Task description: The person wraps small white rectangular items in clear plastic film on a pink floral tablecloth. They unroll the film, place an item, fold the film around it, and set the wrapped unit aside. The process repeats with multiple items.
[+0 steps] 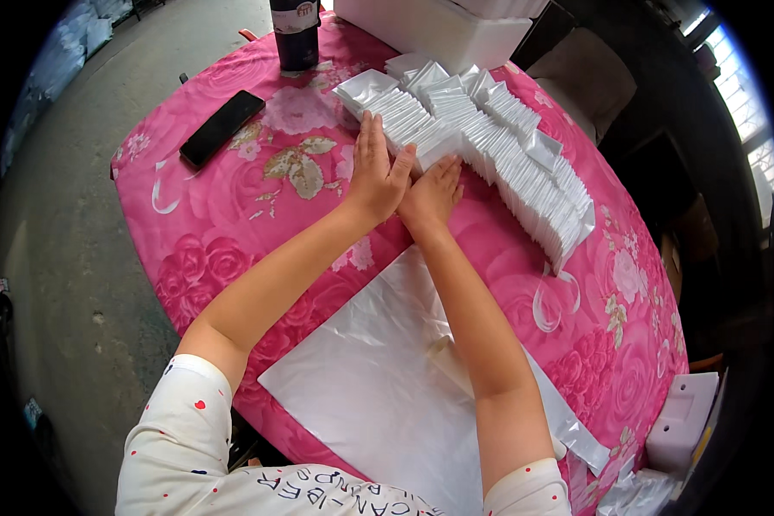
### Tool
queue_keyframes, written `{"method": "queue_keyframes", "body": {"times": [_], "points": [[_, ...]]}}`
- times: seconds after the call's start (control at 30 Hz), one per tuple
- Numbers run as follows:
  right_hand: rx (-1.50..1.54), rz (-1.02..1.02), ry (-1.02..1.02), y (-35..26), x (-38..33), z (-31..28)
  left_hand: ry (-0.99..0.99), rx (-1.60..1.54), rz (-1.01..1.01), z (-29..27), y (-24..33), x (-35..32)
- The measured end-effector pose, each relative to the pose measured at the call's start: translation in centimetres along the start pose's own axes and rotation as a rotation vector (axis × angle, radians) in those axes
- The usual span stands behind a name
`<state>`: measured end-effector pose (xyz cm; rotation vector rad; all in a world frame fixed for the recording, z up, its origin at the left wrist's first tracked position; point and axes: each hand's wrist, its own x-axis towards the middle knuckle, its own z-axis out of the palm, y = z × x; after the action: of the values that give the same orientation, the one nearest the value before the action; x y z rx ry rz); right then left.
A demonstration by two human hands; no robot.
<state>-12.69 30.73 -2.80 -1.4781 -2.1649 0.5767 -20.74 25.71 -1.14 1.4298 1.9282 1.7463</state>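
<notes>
— Where are my hands?
— Left hand and right hand lie side by side on the surface, touching the near end of the packet rows.
— Around them?
— Phone far left, bottle behind, box behind the rows, sheet nearest me.

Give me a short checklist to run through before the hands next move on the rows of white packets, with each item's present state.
1. Left hand flat against the near end of the white packet rows: ok.
2. Right hand pressed at the same end, beside the left: ok.
3. Rows standing in an orderly line: not ok, packets at the far end lean loosely.
4. Clear plastic sheet lying flat under the forearms: ok.
5. Black phone and dark bottle apart from the rows: ok.
6. Firmness of grip: cannot tell.
</notes>
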Motion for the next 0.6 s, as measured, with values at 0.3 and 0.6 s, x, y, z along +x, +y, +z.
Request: {"method": "queue_keyframes", "body": {"times": [0.3, 0.6], "points": [[0.056, -0.018, -0.022, -0.9, 1.3, 0.3, -0.115, -0.639, -0.367, 2.6, -1.7, 0.9], [-0.107, -0.063, -0.027, 0.1, -0.2, -0.3, -0.090, -0.638, -0.393, 2.3, -2.2, 0.4]]}}
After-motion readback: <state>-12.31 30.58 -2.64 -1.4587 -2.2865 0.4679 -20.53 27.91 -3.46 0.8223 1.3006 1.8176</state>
